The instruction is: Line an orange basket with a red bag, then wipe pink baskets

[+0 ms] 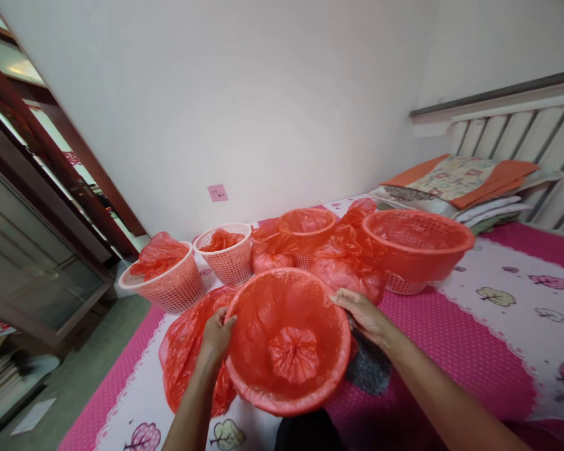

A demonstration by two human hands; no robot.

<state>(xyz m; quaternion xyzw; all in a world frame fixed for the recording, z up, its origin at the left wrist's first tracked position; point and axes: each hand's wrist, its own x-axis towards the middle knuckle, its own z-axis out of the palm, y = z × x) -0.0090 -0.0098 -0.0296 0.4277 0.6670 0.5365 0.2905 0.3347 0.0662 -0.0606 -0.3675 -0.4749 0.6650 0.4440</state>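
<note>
A round plastic basket [244, 313] lined with a red plastic bag [294, 354] is tilted toward me, and its inside shows. My left hand [217, 335] is closed on the left rim, with the thumb pressing on the bag's edge. On the opposite side, my right hand [364, 316] grips the upper right rim, thumb on top and fingers hidden behind. The bag is folded over the rim and bunched at the bottom. A loose red plastic bag [183, 360] lies beside my left forearm. Below my right hand is a dark grey cloth-like item [371, 369].
Behind stand a left basket [172, 288], a white-rimmed basket [230, 263], a rear basket [310, 222] and a large right basket [418, 250], with filled red bags [348, 269] among them. Folded bedding [470, 178] lies at the right. The bed's edge [117, 382] drops off left.
</note>
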